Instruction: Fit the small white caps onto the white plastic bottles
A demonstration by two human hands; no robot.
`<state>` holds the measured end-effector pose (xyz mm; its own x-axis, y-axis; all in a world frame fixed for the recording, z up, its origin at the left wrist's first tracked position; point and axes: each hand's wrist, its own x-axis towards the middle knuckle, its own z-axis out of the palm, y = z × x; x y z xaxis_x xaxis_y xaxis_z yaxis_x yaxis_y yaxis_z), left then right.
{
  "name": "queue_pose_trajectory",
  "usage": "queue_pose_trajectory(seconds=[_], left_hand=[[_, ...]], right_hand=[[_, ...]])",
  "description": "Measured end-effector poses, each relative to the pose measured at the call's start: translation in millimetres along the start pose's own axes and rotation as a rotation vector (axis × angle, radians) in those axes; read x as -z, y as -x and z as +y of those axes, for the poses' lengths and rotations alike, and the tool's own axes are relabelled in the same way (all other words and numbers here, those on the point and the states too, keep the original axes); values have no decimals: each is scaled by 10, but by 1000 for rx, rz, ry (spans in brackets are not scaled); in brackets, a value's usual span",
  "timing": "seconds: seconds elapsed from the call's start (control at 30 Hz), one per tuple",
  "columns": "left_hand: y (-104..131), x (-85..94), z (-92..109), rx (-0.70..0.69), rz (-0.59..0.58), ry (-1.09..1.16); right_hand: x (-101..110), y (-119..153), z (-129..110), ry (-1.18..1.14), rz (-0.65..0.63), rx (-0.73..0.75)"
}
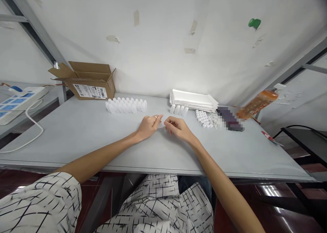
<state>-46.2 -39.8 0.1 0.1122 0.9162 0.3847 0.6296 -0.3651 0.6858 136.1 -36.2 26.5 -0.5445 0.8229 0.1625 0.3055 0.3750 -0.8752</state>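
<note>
My left hand [148,126] is closed in a pinch over the grey table, its thumb pointing toward the other hand. Between my hands shows a small translucent white bottle [161,125], partly covered by the fingers. From the right, my right hand [178,127] pinches at the bottle's near end; exactly what its fingertips grip is hidden. Beyond my left hand stand rows of small white bottles [126,105]. A short row of similar bottles [179,110] stands just behind my right hand. Further right lie white caps [203,119] beside small white pieces [213,119].
An open cardboard box [89,84] stands at the back left. Stacked white packaging [192,100] lies against the wall. To the right are a blurred dark flat item [231,119] and an orange drink bottle [260,103]. A power strip [21,103] and white cable [37,124] lie left.
</note>
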Motion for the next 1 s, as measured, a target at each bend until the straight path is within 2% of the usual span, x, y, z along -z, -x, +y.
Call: queue_pose_trajectory(seconds=[0.23,0.43,0.6,1.0], left_hand=[[39,-6,-6,-18,-41,-59],[39,1,67,4,-32,66],[24,-5,48,29,-4,126],[37,-6,26,-52,34,13]], right_hand=[[-38,-11,16,75,-23,10],[-59,-6,39,99,91,62],[-65,1,53,94,108,69],[-87,-15,33,179,85,100]])
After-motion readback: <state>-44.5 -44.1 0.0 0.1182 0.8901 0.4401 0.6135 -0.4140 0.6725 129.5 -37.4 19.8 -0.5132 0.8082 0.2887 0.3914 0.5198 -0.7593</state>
